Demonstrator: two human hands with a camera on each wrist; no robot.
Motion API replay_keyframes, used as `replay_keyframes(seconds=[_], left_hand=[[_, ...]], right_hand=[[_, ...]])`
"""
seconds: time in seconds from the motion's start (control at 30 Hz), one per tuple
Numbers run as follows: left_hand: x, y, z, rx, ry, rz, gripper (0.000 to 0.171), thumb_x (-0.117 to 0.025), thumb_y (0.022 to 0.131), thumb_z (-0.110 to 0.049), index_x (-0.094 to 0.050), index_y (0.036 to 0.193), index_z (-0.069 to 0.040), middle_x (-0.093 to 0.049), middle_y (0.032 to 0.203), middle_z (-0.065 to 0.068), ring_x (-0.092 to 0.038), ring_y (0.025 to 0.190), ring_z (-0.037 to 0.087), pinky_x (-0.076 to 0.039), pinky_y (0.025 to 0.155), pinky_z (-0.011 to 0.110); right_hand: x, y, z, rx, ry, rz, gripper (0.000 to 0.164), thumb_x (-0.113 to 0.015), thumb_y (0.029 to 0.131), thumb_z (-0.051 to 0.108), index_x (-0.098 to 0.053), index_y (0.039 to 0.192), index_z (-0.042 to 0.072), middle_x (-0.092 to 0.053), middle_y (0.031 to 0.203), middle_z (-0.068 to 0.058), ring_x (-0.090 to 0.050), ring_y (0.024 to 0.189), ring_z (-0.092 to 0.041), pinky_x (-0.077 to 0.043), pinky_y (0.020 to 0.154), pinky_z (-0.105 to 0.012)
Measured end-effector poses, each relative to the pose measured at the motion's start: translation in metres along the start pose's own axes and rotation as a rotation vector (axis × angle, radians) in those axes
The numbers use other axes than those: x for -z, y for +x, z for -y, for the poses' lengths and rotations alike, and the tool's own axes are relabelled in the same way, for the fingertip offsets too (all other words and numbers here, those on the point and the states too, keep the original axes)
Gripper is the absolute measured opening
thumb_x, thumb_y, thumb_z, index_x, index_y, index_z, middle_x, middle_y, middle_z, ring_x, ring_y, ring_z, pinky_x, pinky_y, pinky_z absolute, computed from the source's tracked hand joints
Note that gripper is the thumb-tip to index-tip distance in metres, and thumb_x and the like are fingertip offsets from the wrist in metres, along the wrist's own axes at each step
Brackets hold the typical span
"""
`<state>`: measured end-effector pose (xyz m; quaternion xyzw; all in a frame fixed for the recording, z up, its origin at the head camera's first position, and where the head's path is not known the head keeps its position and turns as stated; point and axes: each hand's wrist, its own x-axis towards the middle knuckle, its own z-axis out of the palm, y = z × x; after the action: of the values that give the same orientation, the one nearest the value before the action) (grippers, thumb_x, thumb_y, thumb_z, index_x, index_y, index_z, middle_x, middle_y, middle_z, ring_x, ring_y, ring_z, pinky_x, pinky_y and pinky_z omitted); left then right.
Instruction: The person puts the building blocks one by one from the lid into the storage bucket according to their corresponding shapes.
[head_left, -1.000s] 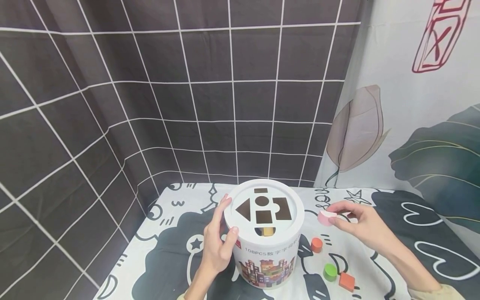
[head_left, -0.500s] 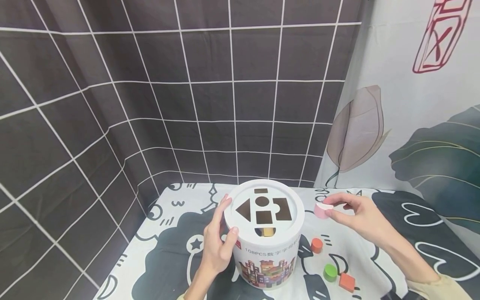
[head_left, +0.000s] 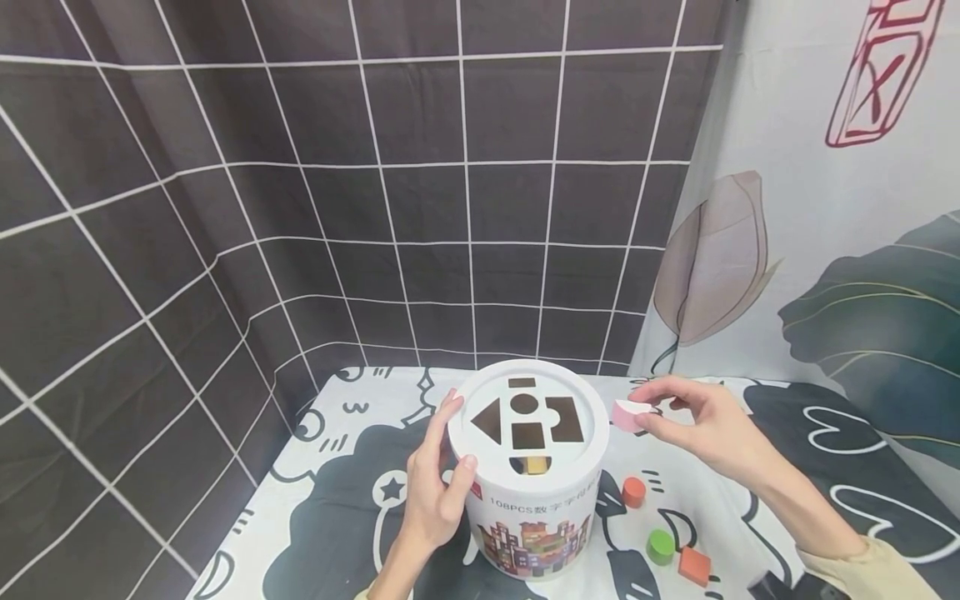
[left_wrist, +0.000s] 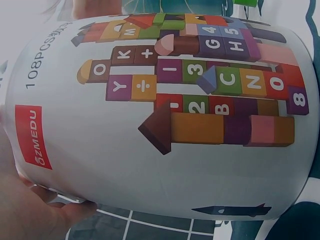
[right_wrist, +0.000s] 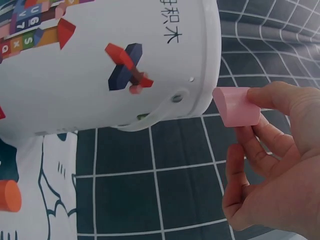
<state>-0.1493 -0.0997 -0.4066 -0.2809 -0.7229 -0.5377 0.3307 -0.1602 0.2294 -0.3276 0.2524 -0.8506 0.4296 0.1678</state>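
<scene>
My left hand (head_left: pixel 437 492) rests against the left side of a white toy-block bucket (head_left: pixel 528 504), its fingers nearly straight and its thumb at the lid's rim. The white lid (head_left: pixel 491 458) has several cut-out holes: triangle, circle, square, rectangle, a notched one and a half-round one. A yellow block (head_left: pixel 536 464) shows through the front hole. Just right of the rim, my right hand (head_left: pixel 705 423) pinches a pink half-round block (right_wrist: pixel 238 107) between thumb and fingers. In the right wrist view, that block overlaps the rim's edge.
On the patterned cloth (head_left: pixel 337 492) right of the bucket lie an orange cylinder (head_left: pixel 633 492), a green cylinder (head_left: pixel 661 546) and a red-orange square block (head_left: pixel 694 566). A dark gridded curtain (head_left: pixel 420 208) hangs behind. The bucket's handle (right_wrist: pixel 155 117) hangs along its side.
My right hand has carried the pink block leftward and slightly up, closer to the lid's rim. My left hand and the bucket stay where they were.
</scene>
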Motion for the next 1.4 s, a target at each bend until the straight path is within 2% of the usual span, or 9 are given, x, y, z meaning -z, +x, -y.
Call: replay_keyframes(seconds=[0.23, 0.37, 0.47, 0.6, 0.8, 1.07, 1.23, 1.4], left_hand=[[0.000, -0.001, 0.001, -0.012, 0.000, -0.003, 0.060, -0.053, 0.081, -0.008, -0.049, 0.139, 0.006, -0.044, 0.150, 0.023, -0.051, 0.130, 0.036, -0.047, 0.101, 0.035], [0.000, 0.000, 0.001, -0.013, 0.001, -0.005, 0.060, -0.053, 0.081, -0.009, -0.049, 0.139, 0.006, -0.044, 0.150, 0.022, -0.051, 0.130, 0.035, -0.048, 0.101, 0.036], [0.000, 0.000, 0.001, -0.013, -0.002, -0.005, 0.060, -0.053, 0.081, -0.009, -0.049, 0.139, 0.006, -0.044, 0.150, 0.023, -0.050, 0.131, 0.035, -0.047, 0.102, 0.036], [0.000, 0.000, 0.000, -0.013, -0.004, -0.002, 0.061, -0.053, 0.081, -0.008, -0.049, 0.139, 0.006, -0.044, 0.149, 0.025, -0.049, 0.132, 0.035, -0.047, 0.102, 0.036], [0.001, -0.001, 0.000, -0.010, 0.002, -0.002, 0.060, -0.053, 0.081, -0.008, -0.049, 0.139, 0.006, -0.044, 0.150, 0.024, -0.049, 0.132, 0.035, -0.045, 0.104, 0.036], [0.001, 0.000, -0.002, 0.009, -0.001, 0.004, 0.062, -0.053, 0.080, -0.009, -0.048, 0.140, 0.005, -0.043, 0.150, 0.024, -0.048, 0.133, 0.034, -0.045, 0.103, 0.040], [0.001, 0.001, -0.002, 0.014, 0.000, 0.007, 0.062, -0.053, 0.080, -0.009, -0.048, 0.140, 0.005, -0.043, 0.151, 0.022, -0.049, 0.132, 0.034, -0.047, 0.100, 0.048], [0.001, 0.001, -0.003, 0.014, 0.003, 0.007, 0.062, -0.053, 0.080, -0.010, -0.048, 0.141, 0.005, -0.043, 0.151, 0.021, -0.049, 0.132, 0.034, -0.047, 0.100, 0.049]], right_hand=[[0.000, 0.004, 0.012, -0.041, -0.012, 0.013, 0.025, -0.079, 0.083, 0.007, -0.074, 0.106, 0.015, -0.072, 0.102, 0.006, -0.058, 0.091, -0.010, -0.048, 0.073, -0.024], [-0.002, 0.007, 0.018, -0.038, 0.052, 0.027, 0.024, -0.078, 0.084, 0.006, -0.074, 0.107, 0.014, -0.072, 0.100, 0.004, -0.059, 0.088, -0.013, -0.051, 0.066, -0.027], [-0.007, 0.011, 0.022, -0.020, 0.109, 0.046, 0.023, -0.077, 0.085, 0.005, -0.074, 0.106, 0.012, -0.072, 0.101, 0.002, -0.060, 0.093, -0.014, -0.051, 0.072, -0.027], [-0.014, 0.015, 0.026, 0.003, 0.129, 0.055, 0.022, -0.076, 0.085, 0.004, -0.074, 0.104, 0.013, -0.072, 0.102, 0.003, -0.059, 0.102, -0.010, -0.045, 0.085, -0.024], [-0.024, 0.017, 0.034, 0.000, 0.141, 0.063, 0.020, -0.077, 0.085, 0.007, -0.074, 0.102, 0.017, -0.072, 0.103, 0.007, -0.059, 0.105, -0.011, -0.045, 0.087, -0.028], [-0.035, 0.019, 0.040, 0.044, 0.086, 0.062, 0.021, -0.078, 0.083, 0.008, -0.073, 0.100, 0.020, -0.072, 0.100, 0.011, -0.059, 0.097, -0.013, -0.045, 0.084, -0.034], [-0.041, 0.018, 0.042, 0.022, 0.161, 0.077, 0.022, -0.078, 0.084, 0.007, -0.073, 0.100, 0.020, -0.071, 0.101, 0.009, -0.058, 0.096, -0.015, -0.045, 0.084, -0.031], [-0.050, 0.018, 0.044, 0.068, 0.193, 0.085, 0.026, -0.078, 0.081, 0.003, -0.073, 0.102, 0.019, -0.067, 0.095, 0.006, -0.055, 0.079, -0.018, -0.046, 0.071, -0.029]])
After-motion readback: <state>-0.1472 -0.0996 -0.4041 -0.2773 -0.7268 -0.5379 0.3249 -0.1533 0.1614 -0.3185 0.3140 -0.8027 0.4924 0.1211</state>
